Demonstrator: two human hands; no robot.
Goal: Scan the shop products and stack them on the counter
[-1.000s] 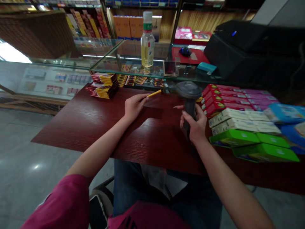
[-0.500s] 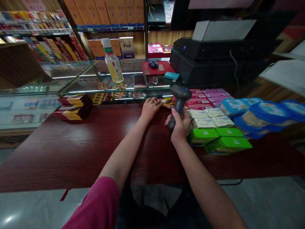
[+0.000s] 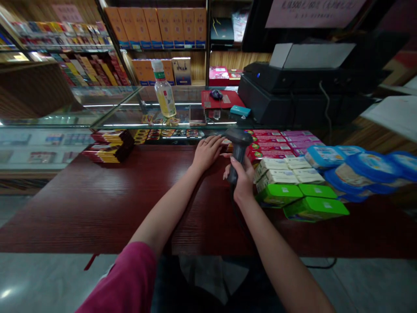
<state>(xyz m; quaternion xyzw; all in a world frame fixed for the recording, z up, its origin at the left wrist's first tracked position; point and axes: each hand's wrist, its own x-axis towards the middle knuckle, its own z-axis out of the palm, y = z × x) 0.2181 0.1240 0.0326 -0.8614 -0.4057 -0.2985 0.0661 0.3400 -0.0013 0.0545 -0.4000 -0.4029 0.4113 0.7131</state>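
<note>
My right hand (image 3: 244, 179) is wrapped round the handle of a dark grey barcode scanner (image 3: 239, 148), head up, with its cable trailing down over the wood. To its left, my left hand (image 3: 207, 153) rests near the back edge of the dark red wooden table (image 3: 146, 204). Its fingers are stretched out, close together, and their tips reach towards a small yellowish packet (image 3: 229, 147), mostly hidden by the scanner. Whether the fingertips touch that packet I cannot tell. Just right of the scanner stand rows of red and pink boxes (image 3: 272, 145).
On the right are cream cartons (image 3: 286, 174), green-topped boxes (image 3: 316, 206) and blue-lidded tubs (image 3: 371, 167). Stacked yellow-and-maroon packs (image 3: 110, 146) sit at the left. Behind, a glass counter (image 3: 130, 115) carries a bottle (image 3: 165, 98), a mouse (image 3: 216, 94) and a black machine (image 3: 283, 93).
My right hand and the scanner have shifted slightly left, and the scanner head now covers most of the yellowish packet. My left fingers look straighter. The whole view has tilted slightly upward.
</note>
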